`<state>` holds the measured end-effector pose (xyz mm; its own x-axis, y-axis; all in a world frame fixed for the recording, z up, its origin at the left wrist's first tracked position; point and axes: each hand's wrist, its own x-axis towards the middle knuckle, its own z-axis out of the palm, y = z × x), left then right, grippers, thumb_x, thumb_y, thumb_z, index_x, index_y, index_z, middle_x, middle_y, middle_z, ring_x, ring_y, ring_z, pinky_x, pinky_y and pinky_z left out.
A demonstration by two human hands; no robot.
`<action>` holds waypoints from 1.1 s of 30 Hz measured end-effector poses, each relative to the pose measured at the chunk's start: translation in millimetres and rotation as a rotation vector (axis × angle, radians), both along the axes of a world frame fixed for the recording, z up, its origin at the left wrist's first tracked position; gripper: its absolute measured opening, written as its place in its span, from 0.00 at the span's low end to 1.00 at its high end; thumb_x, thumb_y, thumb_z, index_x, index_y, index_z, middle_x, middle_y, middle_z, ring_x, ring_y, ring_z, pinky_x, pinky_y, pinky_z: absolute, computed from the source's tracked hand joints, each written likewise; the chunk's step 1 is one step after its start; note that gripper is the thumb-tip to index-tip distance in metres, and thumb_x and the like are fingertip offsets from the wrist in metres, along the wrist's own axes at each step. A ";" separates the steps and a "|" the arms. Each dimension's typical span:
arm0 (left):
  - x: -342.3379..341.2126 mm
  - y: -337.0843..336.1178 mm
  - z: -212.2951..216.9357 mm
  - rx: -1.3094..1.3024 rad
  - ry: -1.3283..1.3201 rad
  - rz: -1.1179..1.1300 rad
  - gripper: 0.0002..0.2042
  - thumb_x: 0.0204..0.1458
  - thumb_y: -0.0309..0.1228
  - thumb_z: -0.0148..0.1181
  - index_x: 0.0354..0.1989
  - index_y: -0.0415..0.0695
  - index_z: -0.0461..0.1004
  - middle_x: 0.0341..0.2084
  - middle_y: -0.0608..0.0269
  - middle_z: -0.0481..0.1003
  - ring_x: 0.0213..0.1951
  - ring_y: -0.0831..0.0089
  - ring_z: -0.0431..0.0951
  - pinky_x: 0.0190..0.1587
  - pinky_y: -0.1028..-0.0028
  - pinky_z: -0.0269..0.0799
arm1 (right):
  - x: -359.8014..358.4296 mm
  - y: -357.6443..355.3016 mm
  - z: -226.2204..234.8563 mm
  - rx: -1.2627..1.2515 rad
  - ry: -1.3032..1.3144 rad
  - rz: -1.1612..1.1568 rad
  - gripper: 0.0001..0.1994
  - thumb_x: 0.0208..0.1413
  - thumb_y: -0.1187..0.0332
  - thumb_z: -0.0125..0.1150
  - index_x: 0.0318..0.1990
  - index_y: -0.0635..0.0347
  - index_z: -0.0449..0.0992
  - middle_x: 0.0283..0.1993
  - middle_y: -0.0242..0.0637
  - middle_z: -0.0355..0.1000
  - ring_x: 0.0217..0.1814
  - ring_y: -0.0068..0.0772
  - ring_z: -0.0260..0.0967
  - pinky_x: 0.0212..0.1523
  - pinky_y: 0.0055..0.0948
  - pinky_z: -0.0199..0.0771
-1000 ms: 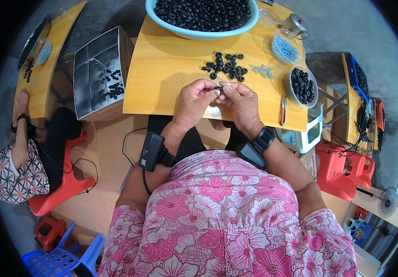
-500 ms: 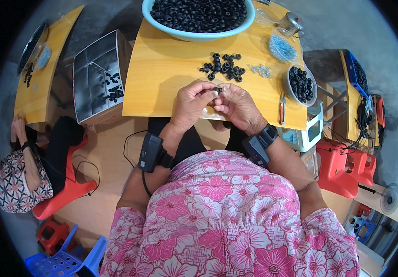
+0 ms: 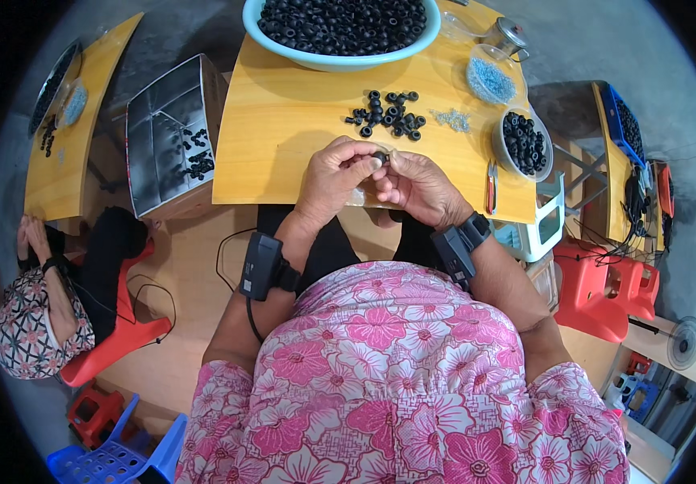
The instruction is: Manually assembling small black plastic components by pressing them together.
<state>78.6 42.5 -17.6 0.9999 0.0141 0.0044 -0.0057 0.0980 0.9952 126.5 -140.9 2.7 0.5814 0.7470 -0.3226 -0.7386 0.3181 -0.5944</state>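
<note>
A small black round part (image 3: 380, 157) is pinched in the fingertips of my left hand (image 3: 333, 176), over the front edge of the yellow table. My right hand (image 3: 424, 189) is closed against its right side, thumb and fingers pressed together at the part. Whether a second, smaller piece sits between the right fingertips is hidden. Just beyond the hands lies a loose pile of black hollow parts (image 3: 386, 114). To the right of that pile is a little heap of clear small pieces (image 3: 452, 120).
A light-blue basin (image 3: 340, 60) heaped with black parts stands at the back. On the right are a tub of bluish clear pieces (image 3: 491, 81), a tub of black parts (image 3: 524, 145), red-handled snips (image 3: 491, 189) and a metal cup (image 3: 508, 36). Another person (image 3: 45, 315) sits at the left.
Both hands stay together at the black part; the right fingers have shifted slightly on it. The whole view has moved a little.
</note>
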 end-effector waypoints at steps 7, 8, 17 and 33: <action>-0.5 -0.8 8.2 -0.050 0.019 -0.050 0.09 0.55 0.22 0.59 0.44 0.35 0.76 0.35 0.66 0.72 0.38 0.80 0.73 0.44 0.79 0.71 | 5.6 -2.3 1.6 -0.083 -0.022 0.022 0.13 0.64 0.63 0.53 0.41 0.66 0.73 0.34 0.34 0.73 0.30 0.23 0.71 0.38 0.26 0.78; -0.7 -0.5 7.0 -0.051 0.020 -0.050 0.09 0.55 0.22 0.59 0.44 0.35 0.76 0.35 0.66 0.72 0.38 0.80 0.73 0.44 0.79 0.71 | 6.2 -2.4 2.0 -0.098 -0.029 0.034 0.13 0.64 0.62 0.54 0.40 0.66 0.73 0.34 0.34 0.73 0.30 0.22 0.70 0.39 0.26 0.77; -0.2 0.2 3.0 -0.027 -0.024 -0.025 0.09 0.52 0.25 0.63 0.40 0.38 0.80 0.32 0.66 0.74 0.35 0.79 0.75 0.40 0.79 0.72 | 10.4 -5.1 3.9 -0.121 -0.060 0.111 0.14 0.63 0.60 0.55 0.37 0.64 0.74 0.31 0.32 0.72 0.28 0.20 0.67 0.38 0.25 0.74; 0.6 1.1 4.5 0.117 -0.043 -0.028 0.08 0.52 0.22 0.62 0.40 0.36 0.80 0.30 0.67 0.72 0.34 0.79 0.72 0.38 0.80 0.70 | 13.3 -10.0 -1.5 -0.142 -0.043 0.142 0.16 0.63 0.58 0.54 0.40 0.65 0.74 0.32 0.32 0.72 0.33 0.22 0.72 0.42 0.31 0.80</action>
<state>79.2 43.7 -13.1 0.9988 -0.0171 0.0469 -0.0472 -0.0186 0.9987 139.8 -150.9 1.2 0.4893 0.7710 -0.4076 -0.7428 0.1234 -0.6581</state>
